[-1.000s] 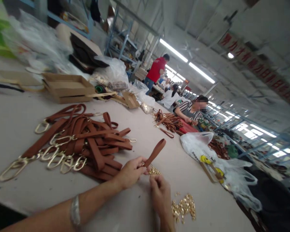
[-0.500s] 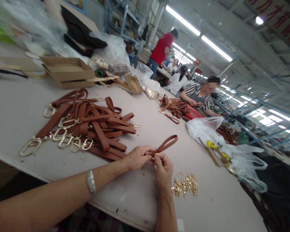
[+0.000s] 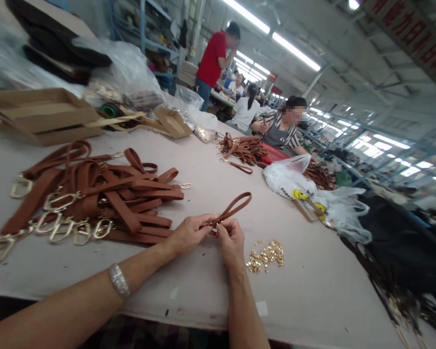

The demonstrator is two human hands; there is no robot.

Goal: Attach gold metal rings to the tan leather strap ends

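Observation:
Both hands meet over the table around one brown leather wrist strap, whose loop sticks up to the right. My left hand is closed on the strap's lower end. My right hand pinches the same strap from the near right side, at the base of the loop. Fingers hide whatever small part lies between them. A heap of brown leather straps with gold clasps lies to the left of my hands. Small gold studs are spread on the table just right of my right wrist.
An open cardboard box and clear plastic bags stand at the back left. White plastic bags lie to the right, by a dark cloth. Across the table a co-worker sits behind another strap pile.
The camera view has turned, so the scene sits further left. My hands stay together on the strap. Across the table, the co-worker's hand has lifted.

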